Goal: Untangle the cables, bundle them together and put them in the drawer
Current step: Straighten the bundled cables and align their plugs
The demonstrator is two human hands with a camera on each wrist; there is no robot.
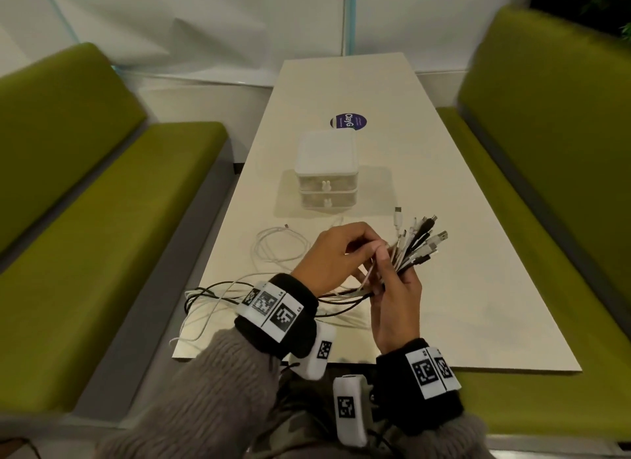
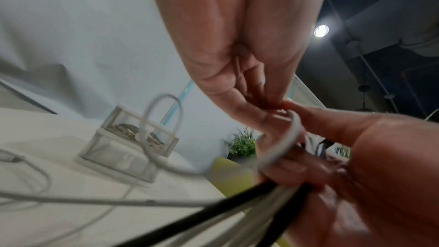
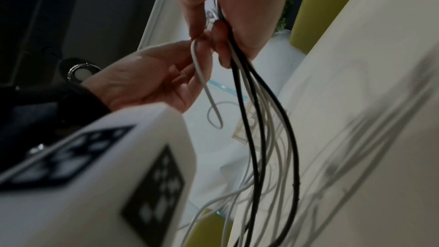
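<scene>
Several cables (image 1: 415, 250), white and black, are gathered into one bundle above the near half of the table (image 1: 444, 287), their plug ends fanned out up and to the right. The bundle is gripped by the right hand (image 1: 396, 305), whose fingers are curled round it just below the plugs. One white cable (image 3: 202, 74) is pinched between the thumb and fingertips of the left hand (image 1: 333, 257), right beside the bundle, so that the two hands touch. In the right wrist view this cable is seen bent into a narrow loop below the pinch, while the black and white strands of the bundle hang down toward the tabletop. The loose lengths trail to the left over the near table edge. A separate coiled white cable (image 1: 276, 250) lies on the table, just beyond the left hand. Farther back, a small translucent drawer unit (image 1: 327, 171) with two stacked drawers is set near the middle of the table, both drawers pushed in. A round dark sticker (image 1: 348, 121) is seen behind it. Green upholstered benches (image 1: 102, 202) flank the table on both sides.
</scene>
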